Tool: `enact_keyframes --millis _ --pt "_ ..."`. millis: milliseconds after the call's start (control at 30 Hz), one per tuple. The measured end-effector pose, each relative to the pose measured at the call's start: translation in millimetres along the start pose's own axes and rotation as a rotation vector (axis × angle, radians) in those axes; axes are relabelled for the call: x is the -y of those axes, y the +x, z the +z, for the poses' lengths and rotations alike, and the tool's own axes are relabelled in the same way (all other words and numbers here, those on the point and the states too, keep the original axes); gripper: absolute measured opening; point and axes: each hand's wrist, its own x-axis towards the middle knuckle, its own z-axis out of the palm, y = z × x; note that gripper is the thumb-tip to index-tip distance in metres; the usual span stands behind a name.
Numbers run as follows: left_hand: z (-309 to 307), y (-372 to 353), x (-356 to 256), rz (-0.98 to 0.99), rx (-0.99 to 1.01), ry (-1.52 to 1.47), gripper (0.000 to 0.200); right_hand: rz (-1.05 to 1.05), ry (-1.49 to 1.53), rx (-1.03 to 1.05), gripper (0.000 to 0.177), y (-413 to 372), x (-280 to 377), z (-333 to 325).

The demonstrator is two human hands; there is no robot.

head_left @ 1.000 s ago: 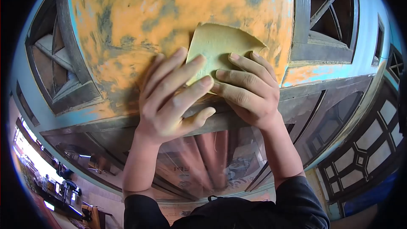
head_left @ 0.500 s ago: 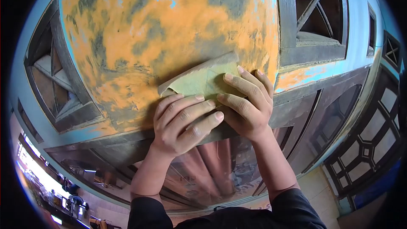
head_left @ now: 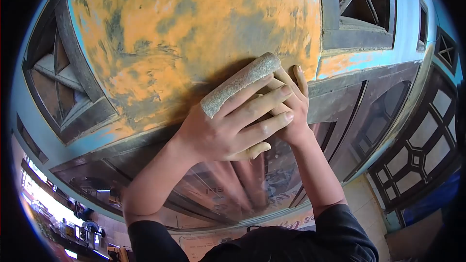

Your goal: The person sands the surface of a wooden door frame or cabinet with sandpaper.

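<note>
A sheet of sandpaper, its grey gritty side outward, curls over at the top along the upper edge of my left hand. My left hand lies sideways across the sheet, its fingers pointing right and overlapping my right hand. My right hand is at the sheet's right end, partly hidden behind the left fingers, with one fingertip sticking up. Both hands are close to a wall panel patched in orange and grey, just above a dark wooden ledge. The rest of the sheet is hidden under my fingers.
Wooden lattice vents flank the panel, at left and right. Below are glazed wooden panels with reflections. A dark door with pale panes stands at right, and a cluttered work surface at lower left.
My left hand has turned and shifted right, its fingers now crossing in front of the right hand. The sandpaper's curled top now shows its grey grit, and its pale backing has gone from sight.
</note>
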Motion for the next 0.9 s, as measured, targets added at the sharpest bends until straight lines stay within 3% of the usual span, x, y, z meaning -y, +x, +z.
enact_keyframes --millis 67,233,433,567,733,900 --pt "-12.5 10.6 -2.8 0.015 0.152 0.083 0.047 0.025 0.004 0.003 0.017 -1.6 1.6 -0.7" --pt "-19.1 4.5 18.1 -0.149 0.322 0.082 0.083 -0.018 0.104 -0.030 0.026 -0.5 -0.6 -4.3" --pt "-18.5 8.4 16.4 -0.131 0.336 0.286 0.080 -0.014 0.134 -0.050 0.030 -4.9 -2.9 -8.2" --pt "-26.7 5.6 21.4 -0.083 0.319 0.198 0.072 -0.049 0.123 -0.078 0.034 -3.5 -10.5 -10.8" --pt "-15.8 2.8 28.2 0.062 0.250 0.443 0.062 -0.018 0.061 -0.256 0.033 -0.3 -1.7 -7.8" --pt "-6.3 8.9 22.7 0.000 0.261 0.332 0.063 -0.030 0.061 -0.301 0.035 -0.4 -5.7 -5.1"
